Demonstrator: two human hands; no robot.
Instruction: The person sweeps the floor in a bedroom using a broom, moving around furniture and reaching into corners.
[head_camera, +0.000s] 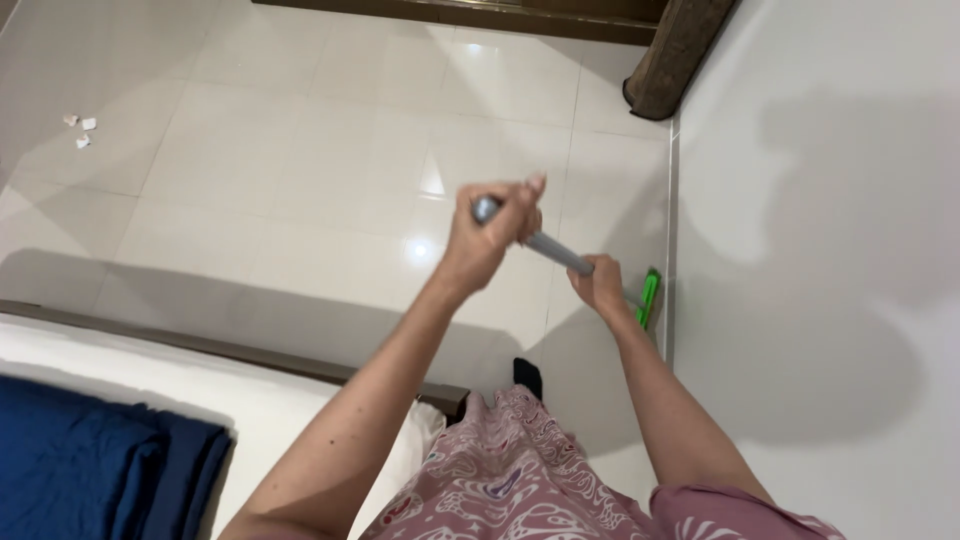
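I hold a grey mop handle (556, 251) with both hands. My left hand (490, 235) is closed around its top end, raised toward the camera. Lower down the shaft, my right hand (600, 285) grips it close to the floor. The mop's green head (648, 298) rests on the pale tiled floor (300, 180), right against the base of the white wall (820, 250). My pink patterned clothing (520, 480) and one dark foot (527, 377) show below the hands.
A bed with a white sheet (200, 390) and a folded blue blanket (90, 460) lies at the lower left. Small white scraps (82, 130) sit on the floor at the far left. A dark wooden post (678, 55) stands at the wall's far end.
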